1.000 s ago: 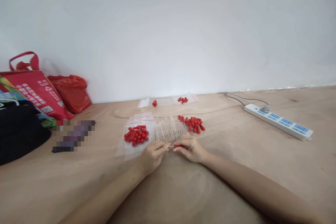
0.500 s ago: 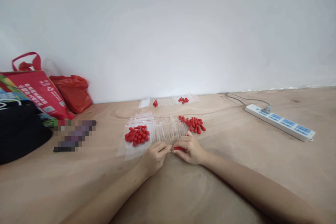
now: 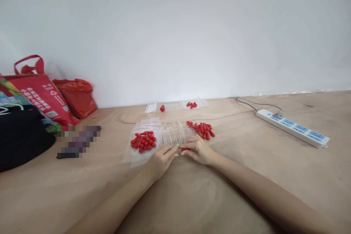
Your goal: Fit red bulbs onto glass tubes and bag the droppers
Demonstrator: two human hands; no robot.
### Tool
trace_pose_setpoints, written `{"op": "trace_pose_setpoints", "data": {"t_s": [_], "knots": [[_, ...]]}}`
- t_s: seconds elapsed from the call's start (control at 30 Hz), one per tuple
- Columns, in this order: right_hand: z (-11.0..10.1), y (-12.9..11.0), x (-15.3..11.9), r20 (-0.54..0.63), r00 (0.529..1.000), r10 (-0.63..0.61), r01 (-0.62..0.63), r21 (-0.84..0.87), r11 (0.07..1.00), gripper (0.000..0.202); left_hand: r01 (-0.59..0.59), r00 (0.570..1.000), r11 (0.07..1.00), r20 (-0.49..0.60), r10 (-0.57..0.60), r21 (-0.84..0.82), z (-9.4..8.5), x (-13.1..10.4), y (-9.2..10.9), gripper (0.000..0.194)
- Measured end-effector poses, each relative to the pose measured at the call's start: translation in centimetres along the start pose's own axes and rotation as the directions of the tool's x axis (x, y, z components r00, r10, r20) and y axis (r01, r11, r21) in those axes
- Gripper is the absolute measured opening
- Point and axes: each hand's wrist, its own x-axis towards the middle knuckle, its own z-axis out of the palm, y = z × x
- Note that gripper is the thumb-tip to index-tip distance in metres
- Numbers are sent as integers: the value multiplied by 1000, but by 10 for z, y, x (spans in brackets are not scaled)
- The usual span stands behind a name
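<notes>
My right hand (image 3: pixel 199 150) is closed around a red rubber bulb (image 3: pixel 184 149), of which only a small part shows between the fingers. Close against it, my left hand (image 3: pixel 162 159) pinches a thin clear tube (image 3: pixel 178 149), mostly hidden by the fingertips. The tube's end meets the bulb between the two hands. Just beyond my fingers lies a row of clear dropper tubes (image 3: pixel 172 134). A pile of red bulbs (image 3: pixel 144 141) rests on clear zip bags (image 3: pixel 137 158) to the left. More red bulbs (image 3: pixel 204 129) lie loose beyond my right hand.
Against the wall lie further bags with tubes (image 3: pixel 173 107) and red bulbs (image 3: pixel 191 105). A white power strip (image 3: pixel 292 128) with a plugged-in grey cable is on the right. On the left are a red shopping bag (image 3: pixel 45 97), a red plastic bag (image 3: pixel 76 97) and a black hat (image 3: pixel 24 140).
Both hands have shifted slightly away from me, toward the tube row. The red bulb now shows less between my right fingers, and my left fingers have straightened somewhat.
</notes>
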Motion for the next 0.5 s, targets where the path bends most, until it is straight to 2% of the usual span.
{"op": "trace_pose_setpoints", "data": {"t_s": [0.1,0.2,0.27,0.33,0.4,0.5], "knots": [[-3,5,-2,-84,983,161,-138,229,964,23,54,998,998,-31,-55,-28,-5,0,-1,25],[4,5,-4,-103,931,351,-248,526,814,29,93,994,995,-48,-95,-43,-5,0,-1,23],[11,3,-1,-103,899,427,-267,644,717,30,97,993,994,-57,-99,-43,-5,1,0,23],[12,5,6,-137,872,469,-254,694,674,31,87,994,996,-58,-88,-30,-6,2,1,22],[7,12,15,-210,842,496,-231,691,685,35,93,995,996,-47,-92,2,-8,3,2,24],[-13,33,31,-356,751,557,-255,621,741,38,146,988,987,-52,-143,61,-10,3,2,25]]}}
